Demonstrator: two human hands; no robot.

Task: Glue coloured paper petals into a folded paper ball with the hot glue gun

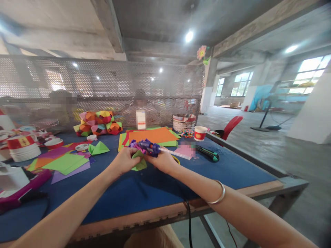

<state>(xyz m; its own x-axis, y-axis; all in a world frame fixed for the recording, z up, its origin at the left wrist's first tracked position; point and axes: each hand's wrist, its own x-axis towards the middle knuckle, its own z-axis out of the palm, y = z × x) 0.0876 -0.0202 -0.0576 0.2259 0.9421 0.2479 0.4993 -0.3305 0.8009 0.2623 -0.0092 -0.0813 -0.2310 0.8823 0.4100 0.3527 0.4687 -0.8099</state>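
My right hand (164, 161) is wrapped round a purple hot glue gun (151, 148), with a long clear glue stick (176, 153) sticking out of its back end. The gun's nozzle points left, toward a folded paper piece in purple and pink whose details are partly hidden. My left hand (126, 159) grips this folded paper piece, and a green paper part (139, 162) of it hangs below my fingers. A green folded paper unit (99, 148) lies on the blue tabletop to the left.
Orange paper sheets (155, 135) lie stacked behind my hands. Paper balls (97, 123), a woven basket (184, 122), a paper cup (200, 133) and a utility knife (209, 152) stand or lie around. Loose green sheets (67, 163) are at left. A black cable (189, 217) drops over the front edge.
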